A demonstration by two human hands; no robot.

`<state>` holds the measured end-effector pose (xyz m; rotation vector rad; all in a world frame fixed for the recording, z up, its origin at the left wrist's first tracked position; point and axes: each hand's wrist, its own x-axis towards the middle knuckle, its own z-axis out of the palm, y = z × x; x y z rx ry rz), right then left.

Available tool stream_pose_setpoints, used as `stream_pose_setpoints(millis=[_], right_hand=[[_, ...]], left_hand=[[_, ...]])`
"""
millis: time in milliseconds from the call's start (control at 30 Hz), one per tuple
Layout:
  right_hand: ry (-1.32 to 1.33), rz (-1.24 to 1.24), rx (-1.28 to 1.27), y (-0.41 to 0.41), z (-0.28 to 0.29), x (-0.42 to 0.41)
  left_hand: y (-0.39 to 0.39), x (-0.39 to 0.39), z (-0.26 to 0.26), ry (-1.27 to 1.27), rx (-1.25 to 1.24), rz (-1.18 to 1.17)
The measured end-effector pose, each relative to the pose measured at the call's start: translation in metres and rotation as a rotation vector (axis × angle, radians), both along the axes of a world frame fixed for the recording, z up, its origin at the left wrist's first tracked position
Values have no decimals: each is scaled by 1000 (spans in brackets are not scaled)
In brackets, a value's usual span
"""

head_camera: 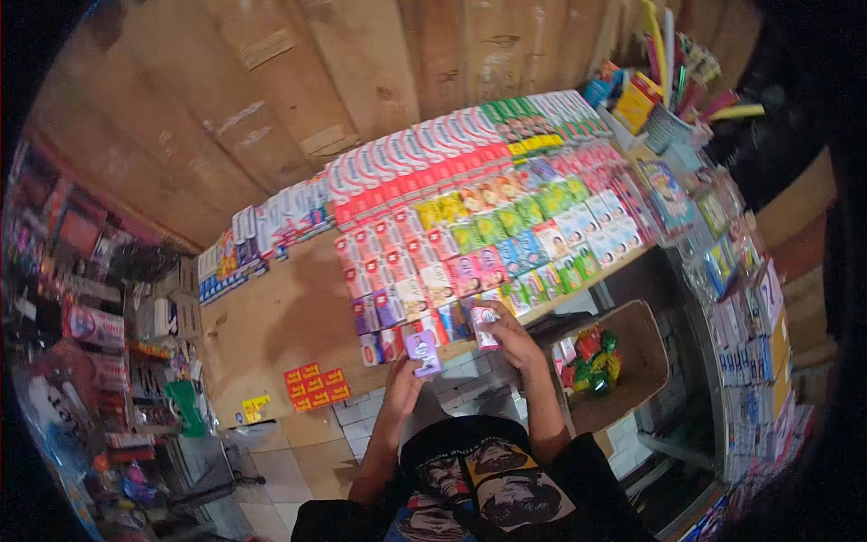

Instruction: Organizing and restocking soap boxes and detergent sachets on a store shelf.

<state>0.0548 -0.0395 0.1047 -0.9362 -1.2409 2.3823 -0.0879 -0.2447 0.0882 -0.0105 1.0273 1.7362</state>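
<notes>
My left hand (404, 387) holds a small purple packet (423, 352) with a printed figure on it, just off the front edge of a wooden shelf board (271, 318). In my right hand (518, 342) is a small pink and white packet (485, 327), close to the front row of goods. Behind both hands stand rows of small boxed and wrapped packets, among them pink ones (467, 273), purple ones (366, 313), green ones (486, 232) and blue and white ones (576, 224). Long red and white boxes (413, 150) line the back.
Red and yellow packets (315, 387) and a yellow card (256, 408) lie on the board's left part. At right below the board, a cardboard box (613, 400) holds colourful wrapped items (596, 359). A container with rolls and sticks (667, 129) stands at back right. Stacked goods (748, 359) line the right side.
</notes>
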Motion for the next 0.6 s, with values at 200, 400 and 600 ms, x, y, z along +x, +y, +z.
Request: stream_pose_setpoints(millis=[200, 400, 600], right_hand=[[-8, 134, 102, -56, 18, -89], [-283, 201, 325, -97, 3, -168], [-203, 229, 576, -119, -13, -229]], left_hand=[[-67, -65, -3, 64, -61, 248], [-104, -124, -38, 219, -203, 332], [-118, -157, -58, 347, -296, 211]])
